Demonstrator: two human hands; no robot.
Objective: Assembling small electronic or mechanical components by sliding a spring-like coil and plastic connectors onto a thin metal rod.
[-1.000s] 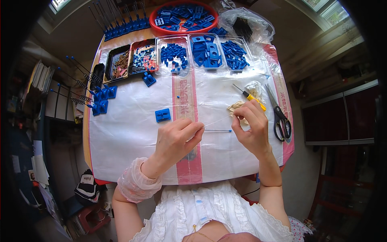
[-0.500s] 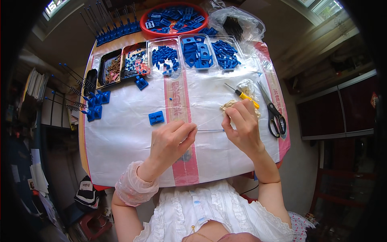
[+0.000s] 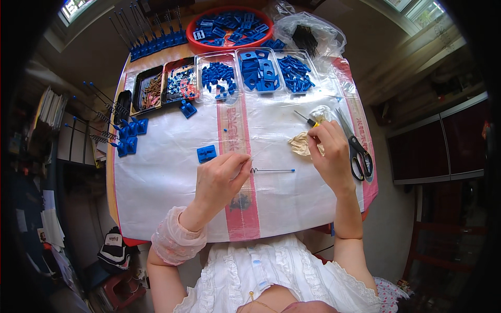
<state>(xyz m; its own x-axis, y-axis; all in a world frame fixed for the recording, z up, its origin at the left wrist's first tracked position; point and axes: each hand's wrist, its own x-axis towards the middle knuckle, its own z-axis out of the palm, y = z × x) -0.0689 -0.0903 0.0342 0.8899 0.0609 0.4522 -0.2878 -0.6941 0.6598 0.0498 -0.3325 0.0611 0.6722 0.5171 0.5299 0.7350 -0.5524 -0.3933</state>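
Observation:
My left hand [image 3: 222, 177] is closed in a pinch over the near middle of the table. From its fingertips a thin metal spring wire [image 3: 274, 170] sticks out to the right, its coil beside my fingers and a small blue tip at the far end. My right hand [image 3: 331, 156] is raised to the right, thumb and forefinger pinched; what lies between them is too fine to make out. A blue plastic base [image 3: 206, 153] lies just beyond my left hand. Behind my right hand are a crumpled cream cloth [image 3: 299, 144] and a partly hidden yellow-handled screwdriver [image 3: 313, 122].
Black-handled scissors [image 3: 360, 154] lie at the right. Along the back stand trays of screws [image 3: 136, 99], small metal parts and blue pieces, with a red basin [image 3: 194, 48] behind. Blue bases with spring wires [image 3: 125, 136] stand at the left. A white woven sheet [image 3: 156, 198] covers the table.
My right hand has moved right, away from the spring wire's blue tip, which now shows in full. The fine line stretched between my hands no longer shows. My left hand stays nearly still.

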